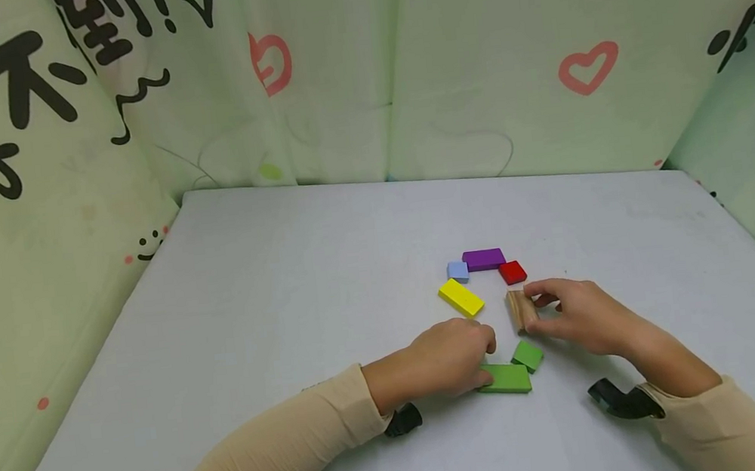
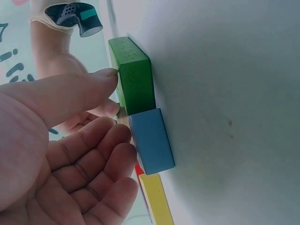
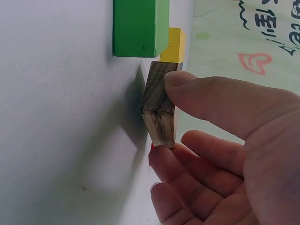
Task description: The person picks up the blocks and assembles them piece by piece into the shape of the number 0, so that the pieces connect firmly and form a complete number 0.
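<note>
My right hand [image 1: 583, 316] pinches a brown wood-grained block [image 1: 517, 313] between thumb and fingers, on the right side of a loose ring of coloured blocks. In the right wrist view a shadow on the table lies beside this wooden block [image 3: 159, 89]. My left hand [image 1: 449, 357] reaches over the ring's near left, its thumb at the end of a long green block [image 1: 509, 379]. Loosely bent fingers rest close by a blue block [image 2: 152, 140], which the hand hides from the head view. A smaller green block [image 1: 528, 355] sits at the long green one's corner.
Farther round the ring lie a yellow block [image 1: 462, 298], a light blue block [image 1: 458, 272], a purple block [image 1: 484, 259] and a red block [image 1: 513, 272]. The white table [image 1: 272, 276] extends to printed curtains [image 1: 457, 68] behind and at both sides.
</note>
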Demonstrator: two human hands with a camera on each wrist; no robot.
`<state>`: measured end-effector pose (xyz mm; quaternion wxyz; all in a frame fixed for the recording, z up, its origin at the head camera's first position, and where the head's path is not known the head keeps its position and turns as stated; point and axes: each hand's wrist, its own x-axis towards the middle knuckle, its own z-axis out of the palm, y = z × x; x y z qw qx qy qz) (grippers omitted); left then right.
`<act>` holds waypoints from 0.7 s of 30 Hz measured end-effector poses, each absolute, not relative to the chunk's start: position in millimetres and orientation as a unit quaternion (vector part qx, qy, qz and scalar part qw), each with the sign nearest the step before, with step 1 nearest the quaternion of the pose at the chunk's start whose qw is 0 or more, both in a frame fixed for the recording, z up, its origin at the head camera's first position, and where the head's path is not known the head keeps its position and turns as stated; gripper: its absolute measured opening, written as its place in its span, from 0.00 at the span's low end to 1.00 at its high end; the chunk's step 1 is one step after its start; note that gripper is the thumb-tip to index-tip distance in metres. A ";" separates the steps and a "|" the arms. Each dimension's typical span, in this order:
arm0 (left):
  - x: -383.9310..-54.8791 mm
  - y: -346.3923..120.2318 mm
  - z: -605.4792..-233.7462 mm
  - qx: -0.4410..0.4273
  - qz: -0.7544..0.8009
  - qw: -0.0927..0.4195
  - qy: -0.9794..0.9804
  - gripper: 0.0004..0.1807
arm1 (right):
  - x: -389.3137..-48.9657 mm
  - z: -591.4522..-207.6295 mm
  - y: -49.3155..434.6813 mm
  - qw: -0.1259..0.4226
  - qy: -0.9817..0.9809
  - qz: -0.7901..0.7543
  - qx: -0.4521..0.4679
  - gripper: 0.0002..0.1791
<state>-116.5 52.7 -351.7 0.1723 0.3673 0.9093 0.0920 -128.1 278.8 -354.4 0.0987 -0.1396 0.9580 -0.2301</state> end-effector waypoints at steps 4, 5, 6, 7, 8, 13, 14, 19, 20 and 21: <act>-117.2 52.4 -352.5 0.368 0.094 0.173 0.909 0.19 | -126.6 -356.0 277.8 0.101 0.957 -0.233 -0.136 0.30; -117.3 52.1 -352.5 0.369 0.094 0.172 0.909 0.19 | -126.1 -356.6 277.4 0.100 0.958 -0.234 -0.135 0.30; -117.3 52.0 -352.5 0.369 0.095 0.172 0.908 0.19 | -125.7 -356.9 277.4 0.099 0.958 -0.234 -0.135 0.30; -117.2 52.0 -352.6 0.369 0.095 0.172 0.908 0.19 | -125.2 -357.2 277.5 0.097 0.958 -0.235 -0.136 0.30; -117.2 52.0 -352.7 0.369 0.095 0.172 0.909 0.19 | -124.7 -357.4 277.7 0.095 0.958 -0.234 -0.137 0.30; -116.3 52.2 -351.7 0.369 0.093 0.173 0.908 0.19 | -123.3 -358.8 279.2 0.092 0.958 -0.232 -0.138 0.30; -116.2 52.1 -351.5 0.369 0.093 0.172 0.908 0.19 | -123.2 -359.0 279.3 0.093 0.959 -0.231 -0.137 0.30; -116.1 52.2 -351.3 0.369 0.092 0.168 0.909 0.19 | -123.1 -360.0 279.7 0.097 0.959 -0.228 -0.135 0.30; -116.2 52.4 -351.5 0.370 0.092 0.166 0.910 0.19 | -123.3 -360.3 280.1 0.098 0.959 -0.227 -0.137 0.30; -116.2 52.6 -351.6 0.369 0.092 0.166 0.910 0.19 | -123.4 -360.5 280.5 0.098 0.959 -0.226 -0.138 0.30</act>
